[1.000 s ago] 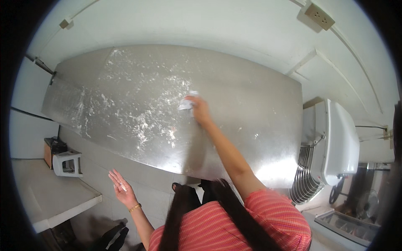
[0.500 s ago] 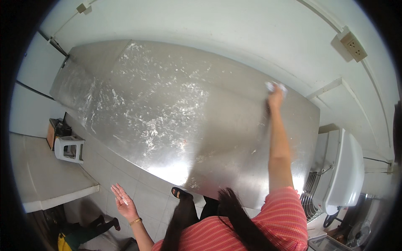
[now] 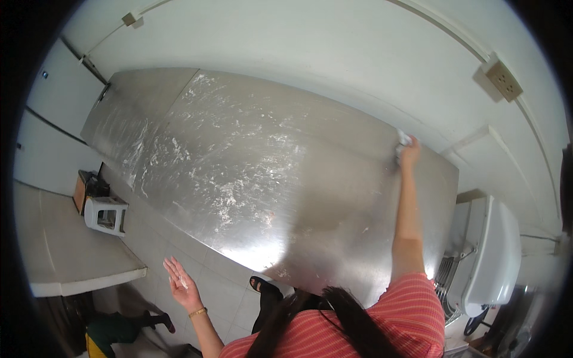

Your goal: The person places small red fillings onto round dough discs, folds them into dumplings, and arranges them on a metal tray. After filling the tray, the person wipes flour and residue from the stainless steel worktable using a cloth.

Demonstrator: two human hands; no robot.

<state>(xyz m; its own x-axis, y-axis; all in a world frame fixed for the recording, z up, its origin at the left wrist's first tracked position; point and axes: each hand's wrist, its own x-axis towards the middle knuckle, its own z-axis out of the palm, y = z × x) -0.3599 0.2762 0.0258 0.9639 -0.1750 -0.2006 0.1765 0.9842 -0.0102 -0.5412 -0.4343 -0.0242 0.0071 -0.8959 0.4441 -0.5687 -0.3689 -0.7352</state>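
A long stainless steel table (image 3: 340, 185) stretches in front of me, its left and middle parts streaked and speckled with a white, powdery or pasty residue (image 3: 239, 191). My right hand (image 3: 409, 154) reaches to the table's far edge at the right, closed on a crumpled whitish cloth (image 3: 404, 138) that lies against the steel by the wall. Off the near side of the table, over the floor, my left hand (image 3: 184, 287) is held up with fingers stretched out and palm showing. White smears mark that palm, and the hand holds nothing.
A white machine with a wire guard (image 3: 495, 250) stands past the table's right end. At the left are a white plastic stool (image 3: 106, 216), a dark box and a counter (image 3: 77, 250). Another person's legs (image 3: 125, 328) show at lower left. A wall outlet (image 3: 504, 80) is at upper right.
My right hand has moved slightly right with the cloth, along the table's far edge. The whole view has shifted a little. My left hand stays raised with its fingers stretched out.
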